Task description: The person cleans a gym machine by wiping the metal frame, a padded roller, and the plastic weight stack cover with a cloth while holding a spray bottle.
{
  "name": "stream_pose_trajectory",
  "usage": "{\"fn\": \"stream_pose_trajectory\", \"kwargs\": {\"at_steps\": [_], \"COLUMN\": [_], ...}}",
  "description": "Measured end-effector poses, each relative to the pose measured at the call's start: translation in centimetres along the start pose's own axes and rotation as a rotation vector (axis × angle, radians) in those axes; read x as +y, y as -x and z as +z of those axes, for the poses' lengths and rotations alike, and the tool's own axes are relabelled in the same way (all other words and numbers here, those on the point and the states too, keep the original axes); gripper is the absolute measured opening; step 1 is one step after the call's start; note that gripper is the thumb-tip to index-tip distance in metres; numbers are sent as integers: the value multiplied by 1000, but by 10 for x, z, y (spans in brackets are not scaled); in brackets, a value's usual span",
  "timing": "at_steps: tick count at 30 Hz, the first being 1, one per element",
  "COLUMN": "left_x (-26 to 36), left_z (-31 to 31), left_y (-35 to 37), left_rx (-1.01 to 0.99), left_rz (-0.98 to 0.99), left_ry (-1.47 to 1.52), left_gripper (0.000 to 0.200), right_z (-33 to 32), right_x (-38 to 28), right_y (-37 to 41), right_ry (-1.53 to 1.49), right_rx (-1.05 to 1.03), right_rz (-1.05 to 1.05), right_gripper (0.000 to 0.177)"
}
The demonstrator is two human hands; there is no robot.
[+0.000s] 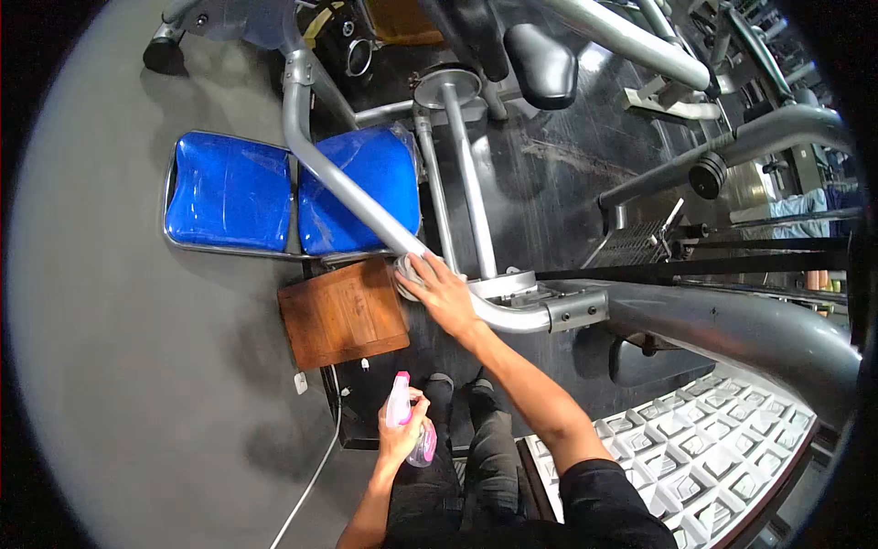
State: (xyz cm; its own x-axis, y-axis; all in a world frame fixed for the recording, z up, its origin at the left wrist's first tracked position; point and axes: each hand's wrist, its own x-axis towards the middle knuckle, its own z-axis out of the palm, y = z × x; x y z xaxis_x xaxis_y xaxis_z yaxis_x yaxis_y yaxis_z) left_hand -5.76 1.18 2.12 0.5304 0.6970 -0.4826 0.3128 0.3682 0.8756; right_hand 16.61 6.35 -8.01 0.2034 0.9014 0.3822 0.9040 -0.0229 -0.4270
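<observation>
Now: cloth (405, 273) pressed on silver bar (347, 188) under right hand (444, 295), palm flat, fingers spread, not clenched. Low down, spray bottle (400, 414) clasped in left hand (401, 441). Risks judged: cloth slipped off rounded bar if pressure eased; stray spray landed on wooden box (343, 313).

We are in a gym. We see 2 blue padded cushions (229, 192) under plastic film on a machine seat, a curved steel tube (347, 188) of its frame, a black padded rest (541, 64), a gridded footplate (722, 439), and more grey machine arms (786, 128) crowding the dark floor (549, 174).
</observation>
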Motion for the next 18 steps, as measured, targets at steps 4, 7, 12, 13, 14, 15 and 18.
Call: {"fn": "stream_pose_trajectory", "kwargs": {"at_steps": [4, 7, 12, 13, 14, 15, 18], "left_x": [-3, 0, 1, 0, -2, -3, -5], "left_z": [4, 7, 10, 10, 10, 9, 10], "left_y": [1, 0, 2, 2, 3, 4, 4], "left_rx": [14, -19, -45, -54, -65, -65, -90], "left_rz": [8, 17, 12, -6, -9, -14, -23], "left_ry": [2, 23, 19, 52, 64, 63, 27], "left_gripper": [14, 13, 11, 11, 10, 10, 11], "right_z": [1, -21, -117, -122, -116, -114, -71], "right_x": [-11, -6, 11, 17, 19, 16, 10], "right_y": [-19, 22, 127, 136, 140, 135, 89], "right_ry": [39, -38, 79, 35, 24, 12, -97], "right_rx": [-72, -99, -135, -112, -113, -116, -147], "right_rz": [131, 165, 469, 396, 427, 461, 518], "right_gripper": [51, 54, 61, 62, 64, 65, 67]}}
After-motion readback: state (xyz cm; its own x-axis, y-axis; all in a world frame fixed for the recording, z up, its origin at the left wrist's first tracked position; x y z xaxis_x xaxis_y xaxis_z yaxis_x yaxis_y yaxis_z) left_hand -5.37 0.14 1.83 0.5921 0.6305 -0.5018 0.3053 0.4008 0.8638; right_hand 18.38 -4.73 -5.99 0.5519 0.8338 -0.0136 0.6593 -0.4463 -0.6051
